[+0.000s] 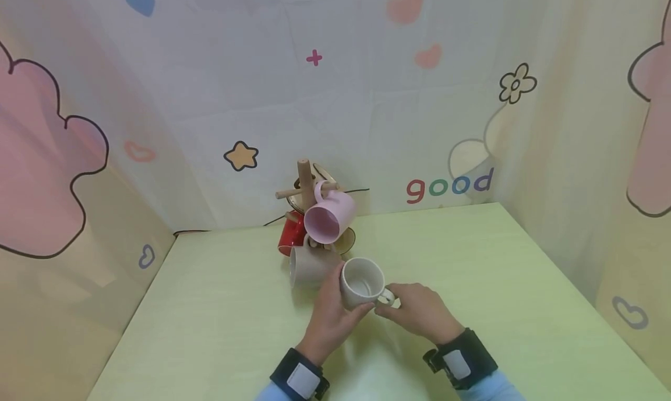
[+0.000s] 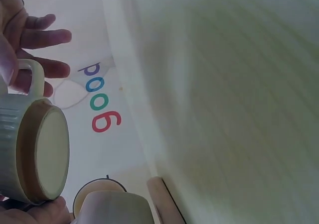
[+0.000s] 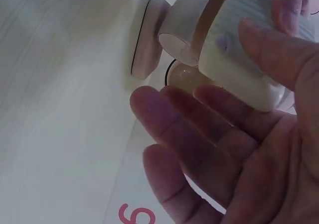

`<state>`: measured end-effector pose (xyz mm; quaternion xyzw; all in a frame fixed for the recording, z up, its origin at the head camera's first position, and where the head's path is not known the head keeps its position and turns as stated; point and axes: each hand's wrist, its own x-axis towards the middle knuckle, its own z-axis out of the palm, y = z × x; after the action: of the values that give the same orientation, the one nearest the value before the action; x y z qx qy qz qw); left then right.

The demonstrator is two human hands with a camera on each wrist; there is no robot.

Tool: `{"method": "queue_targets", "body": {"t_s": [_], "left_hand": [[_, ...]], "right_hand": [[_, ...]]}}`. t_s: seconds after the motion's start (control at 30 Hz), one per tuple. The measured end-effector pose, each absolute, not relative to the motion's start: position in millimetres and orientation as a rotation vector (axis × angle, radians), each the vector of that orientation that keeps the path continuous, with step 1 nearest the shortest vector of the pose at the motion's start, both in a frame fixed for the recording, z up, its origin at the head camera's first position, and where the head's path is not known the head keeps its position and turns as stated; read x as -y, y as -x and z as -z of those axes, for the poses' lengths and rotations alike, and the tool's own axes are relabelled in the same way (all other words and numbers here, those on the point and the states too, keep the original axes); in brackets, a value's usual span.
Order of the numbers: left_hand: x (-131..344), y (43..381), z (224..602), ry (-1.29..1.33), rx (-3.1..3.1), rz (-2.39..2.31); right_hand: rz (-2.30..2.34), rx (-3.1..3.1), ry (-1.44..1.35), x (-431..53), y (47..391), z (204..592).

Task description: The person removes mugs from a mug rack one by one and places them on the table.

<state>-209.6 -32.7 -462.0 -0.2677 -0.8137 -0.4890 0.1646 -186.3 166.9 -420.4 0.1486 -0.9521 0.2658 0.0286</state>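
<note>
A white mug (image 1: 350,293) is held above the table, its open mouth tilted up toward the head camera. My left hand (image 1: 332,313) grips its body from the left side. On the other side my right hand (image 1: 419,309) pinches the mug's handle (image 1: 388,296) between thumb and fingers. The left wrist view shows the mug's pale base (image 2: 53,153) with a brown band round it. Just behind my left hand, a grey mug (image 1: 309,268) hangs low on the wooden mug tree (image 1: 305,182).
A pink mug (image 1: 343,210) hangs on the tree's upper right, a red mug (image 1: 293,233) at its left. Another brown-rimmed cup (image 1: 345,242) shows behind. The pale green table (image 1: 220,313) meets a printed cloth backdrop (image 1: 335,115) just behind the tree.
</note>
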Motion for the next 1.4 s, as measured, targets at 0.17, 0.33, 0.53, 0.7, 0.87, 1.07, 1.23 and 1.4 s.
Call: {"method": "queue_targets", "body": {"t_s": [0.17,0.33,0.53,0.7,0.87,1.07,1.23,1.4], "left_hand": [[30,210,465,0.786,2.35,1.374],[29,211,469,0.798,2.371,1.358],[31,211,472,0.811,2.405,1.403],[33,211,472,0.816,2.437,1.416],[35,211,472,0.818,2.476,1.424],[37,213,470,0.847,2.506,1.441],[40,214,468,0.851,2.556,1.418],[42,215,462,0.855,2.626,1.379]], "right_hand": [[-0.828,2.882,-0.535,-169,188,423],[-0.915,2.865,-0.607,-171,188,425],[-1.064,2.881,-0.652,-174,188,423],[-1.082,2.885,-0.673,-174,187,421],[-1.131,2.906,-0.646,-174,186,421],[-1.159,2.9,-0.613,-174,183,421],[-1.167,2.887,-0.594,-174,183,424],[-1.166,2.878,-0.587,-176,182,424]]}}
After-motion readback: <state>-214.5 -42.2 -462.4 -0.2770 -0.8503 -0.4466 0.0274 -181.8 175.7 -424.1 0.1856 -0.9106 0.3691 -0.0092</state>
